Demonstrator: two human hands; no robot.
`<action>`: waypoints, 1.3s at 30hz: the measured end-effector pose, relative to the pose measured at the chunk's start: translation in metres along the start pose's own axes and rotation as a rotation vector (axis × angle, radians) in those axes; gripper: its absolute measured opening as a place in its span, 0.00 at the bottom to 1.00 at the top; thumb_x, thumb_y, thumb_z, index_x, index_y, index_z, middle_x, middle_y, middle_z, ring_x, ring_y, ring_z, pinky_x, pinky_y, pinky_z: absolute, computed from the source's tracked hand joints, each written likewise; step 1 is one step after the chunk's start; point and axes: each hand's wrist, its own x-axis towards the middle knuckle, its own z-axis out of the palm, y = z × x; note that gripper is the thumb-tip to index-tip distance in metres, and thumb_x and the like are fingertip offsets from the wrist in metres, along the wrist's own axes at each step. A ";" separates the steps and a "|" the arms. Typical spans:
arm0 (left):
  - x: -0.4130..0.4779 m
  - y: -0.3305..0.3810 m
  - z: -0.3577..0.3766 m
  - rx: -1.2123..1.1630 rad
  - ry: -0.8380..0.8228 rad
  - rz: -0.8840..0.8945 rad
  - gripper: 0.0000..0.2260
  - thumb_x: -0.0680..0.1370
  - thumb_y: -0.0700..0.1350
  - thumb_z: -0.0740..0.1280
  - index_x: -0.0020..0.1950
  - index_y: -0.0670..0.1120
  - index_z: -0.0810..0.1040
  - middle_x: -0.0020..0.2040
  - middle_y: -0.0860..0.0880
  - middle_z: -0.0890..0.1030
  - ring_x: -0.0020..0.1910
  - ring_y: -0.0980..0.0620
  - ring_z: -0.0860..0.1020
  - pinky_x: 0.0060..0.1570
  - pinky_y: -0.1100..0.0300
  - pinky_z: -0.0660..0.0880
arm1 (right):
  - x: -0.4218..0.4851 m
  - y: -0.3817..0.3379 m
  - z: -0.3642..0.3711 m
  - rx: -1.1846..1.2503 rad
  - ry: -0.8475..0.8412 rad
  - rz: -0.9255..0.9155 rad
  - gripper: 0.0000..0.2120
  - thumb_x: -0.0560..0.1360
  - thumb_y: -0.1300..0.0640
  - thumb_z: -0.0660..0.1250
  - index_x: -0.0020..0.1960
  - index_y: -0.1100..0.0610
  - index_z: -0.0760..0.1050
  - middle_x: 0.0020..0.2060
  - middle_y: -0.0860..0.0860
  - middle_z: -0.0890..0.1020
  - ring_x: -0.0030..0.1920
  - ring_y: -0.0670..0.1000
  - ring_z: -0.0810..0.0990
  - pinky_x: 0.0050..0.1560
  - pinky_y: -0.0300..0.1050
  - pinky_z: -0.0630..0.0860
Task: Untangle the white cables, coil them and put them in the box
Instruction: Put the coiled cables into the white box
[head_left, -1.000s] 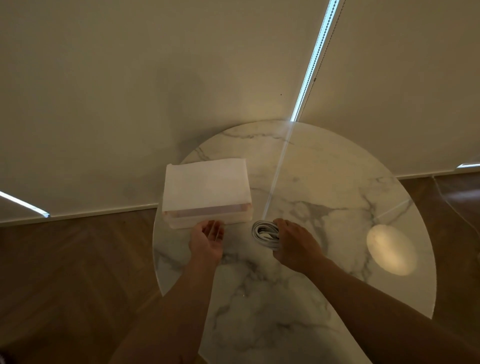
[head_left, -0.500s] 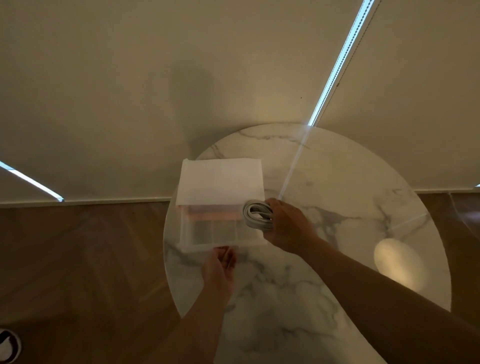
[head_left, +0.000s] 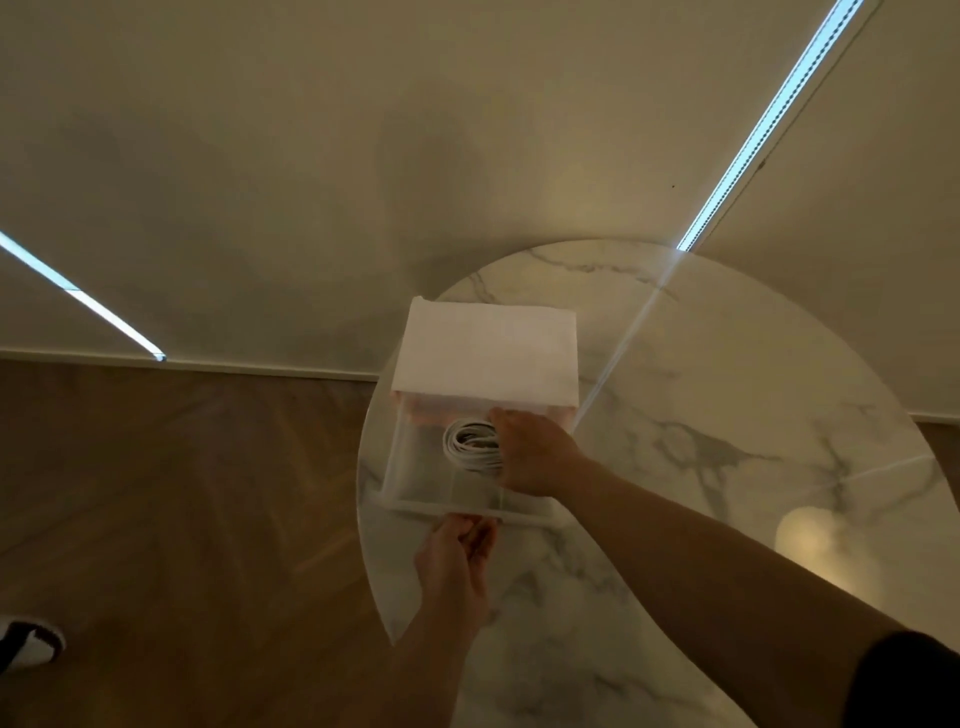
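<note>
Now, in the head view, the box (head_left: 488, 353) stands on the table (head_left: 727, 415), and its clear drawer (head_left: 421, 478) is open toward the person. The left hand (head_left: 457, 545) has its fingers curled on the front edge of the drawer and pinches it. The right hand (head_left: 535, 452) is closed around the coil (head_left: 467, 441) of white cable and holds it inside the outline of the drawer, near the right wall. I cannot tell if the coil already rests on the drawer floor.

To do this step well, I think the right hand should lower the coil flat before it lets go, so that the loops do not spring apart. The left hand should keep the drawer steady. No loop should hang over the wall, otherwise it may catch when the drawer closes.
</note>
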 end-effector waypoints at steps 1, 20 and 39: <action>-0.001 0.001 -0.001 0.006 -0.002 0.004 0.08 0.78 0.30 0.58 0.47 0.35 0.77 0.42 0.39 0.80 0.43 0.44 0.80 0.41 0.55 0.80 | 0.002 0.000 0.001 -0.008 0.001 -0.009 0.22 0.69 0.46 0.72 0.57 0.55 0.69 0.51 0.54 0.81 0.50 0.56 0.81 0.48 0.50 0.78; -0.009 0.007 -0.002 0.011 -0.046 0.005 0.09 0.77 0.31 0.60 0.52 0.32 0.78 0.44 0.37 0.82 0.45 0.42 0.81 0.44 0.53 0.80 | -0.009 0.011 0.013 -0.168 0.050 -0.138 0.34 0.75 0.32 0.51 0.68 0.57 0.62 0.62 0.55 0.72 0.58 0.56 0.71 0.59 0.53 0.71; -0.008 0.005 0.001 0.009 -0.023 0.010 0.08 0.78 0.31 0.59 0.50 0.33 0.77 0.43 0.37 0.81 0.44 0.42 0.81 0.42 0.54 0.82 | -0.025 -0.004 0.020 -0.165 0.149 -0.116 0.34 0.77 0.38 0.51 0.73 0.60 0.62 0.66 0.55 0.71 0.65 0.57 0.71 0.69 0.51 0.67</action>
